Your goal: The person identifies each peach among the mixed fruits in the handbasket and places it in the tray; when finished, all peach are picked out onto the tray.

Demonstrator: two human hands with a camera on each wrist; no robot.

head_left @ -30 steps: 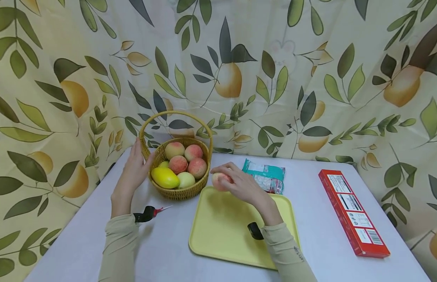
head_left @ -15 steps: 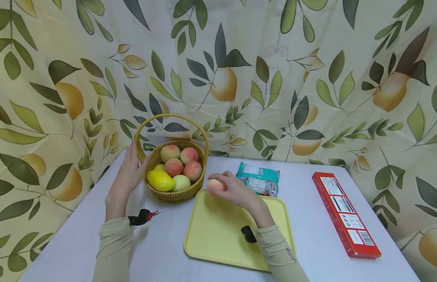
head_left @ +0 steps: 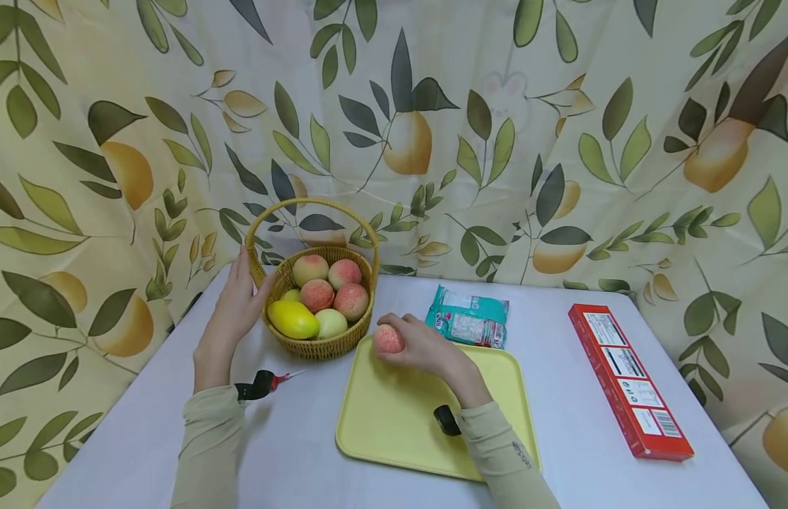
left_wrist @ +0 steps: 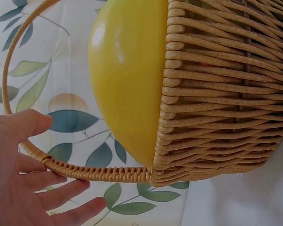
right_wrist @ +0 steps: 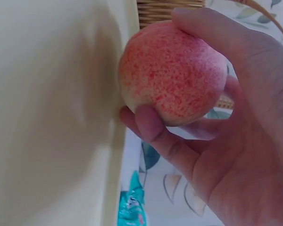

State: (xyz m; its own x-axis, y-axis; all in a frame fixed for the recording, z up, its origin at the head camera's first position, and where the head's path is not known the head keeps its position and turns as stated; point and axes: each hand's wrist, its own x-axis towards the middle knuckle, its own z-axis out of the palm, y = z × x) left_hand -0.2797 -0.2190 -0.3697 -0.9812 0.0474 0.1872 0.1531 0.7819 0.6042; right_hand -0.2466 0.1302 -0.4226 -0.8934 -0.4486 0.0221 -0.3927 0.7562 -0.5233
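Note:
In the head view, my right hand (head_left: 425,350) grips a pink-red peach (head_left: 389,339) over the back left corner of the yellow tray (head_left: 394,424). Up close in the right wrist view, thumb and fingers curl round the peach (right_wrist: 174,73) near the tray's rim. My left hand (head_left: 231,314) rests against the handle of a wicker basket (head_left: 326,348), its fingers fairly straight. The left wrist view has this hand (left_wrist: 33,174) at the handle's lower part. Inside the basket lie several peaches (head_left: 351,302), a yellow fruit (head_left: 293,319) and a pale green fruit (head_left: 331,324).
A teal packet (head_left: 468,317) lies behind the tray. Over on the right is a long red box (head_left: 632,385) with white labels. A patterned curtain (head_left: 495,141) hangs behind the white-covered table (head_left: 292,452).
The right hand has lowered the peach slightly toward the tray's back left corner and turned it, so more of its red side shows. The left hand stays at the basket handle.

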